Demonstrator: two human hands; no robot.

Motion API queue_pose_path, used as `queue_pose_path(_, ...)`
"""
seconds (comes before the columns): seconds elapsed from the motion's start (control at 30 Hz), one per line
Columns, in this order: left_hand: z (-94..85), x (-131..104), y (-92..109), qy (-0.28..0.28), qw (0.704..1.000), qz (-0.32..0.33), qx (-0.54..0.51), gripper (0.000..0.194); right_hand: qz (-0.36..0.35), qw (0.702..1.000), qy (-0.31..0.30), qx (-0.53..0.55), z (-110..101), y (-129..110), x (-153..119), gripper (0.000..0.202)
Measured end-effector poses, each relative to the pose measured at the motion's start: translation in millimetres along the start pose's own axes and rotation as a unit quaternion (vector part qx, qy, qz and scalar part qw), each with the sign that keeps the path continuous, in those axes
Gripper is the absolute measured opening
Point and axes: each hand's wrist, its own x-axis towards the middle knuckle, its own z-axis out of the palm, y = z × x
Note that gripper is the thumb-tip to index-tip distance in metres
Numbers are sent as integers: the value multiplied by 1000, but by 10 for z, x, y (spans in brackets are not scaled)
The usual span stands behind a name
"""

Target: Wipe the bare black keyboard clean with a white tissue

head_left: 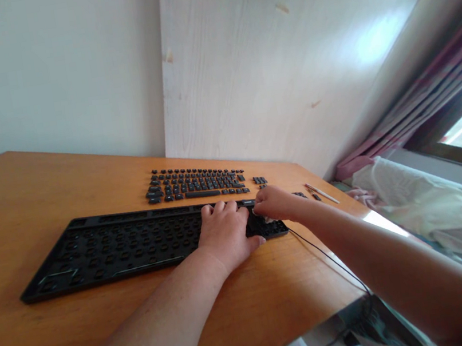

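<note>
A black keyboard [132,240] with its keycaps off lies on the wooden table, bare key sockets facing up. My left hand [226,228] spans its right part, fingers bent over the top and thumb by the near edge, gripping it. My right hand [273,204] is closed over the keyboard's right end, pinching a small white wad [267,219] that looks like tissue or cloth. The fingers hide most of the wad. Behind the keyboard, removed keycaps [197,181] lie in keyboard order, with a long spacebar [202,194] along the near row.
A small group of keycaps [260,180] lies farther right. Near the table's right edge are thin sticks [323,193]. A black cable [325,254] runs from the keyboard over the front edge. A pale board [234,80] stands behind the table; bedding [426,201] is at the right.
</note>
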Motion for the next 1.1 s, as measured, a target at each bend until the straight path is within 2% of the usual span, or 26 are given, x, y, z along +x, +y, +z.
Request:
queue_pose_path(0.47,-10,1,9,-5,1000,-7,-3,49,-6,999,-21,34,20,-5,-288,14)
queue_pose_path(0.63,-30,-3,17,-10,1000,-8,-1,48,-17,999,-9,32,25,9,-390,13)
queue_pose_path(1.1,-31,-4,4,-3,1000,1,-5,51,0,998,-37,55,-51,6,-524,10)
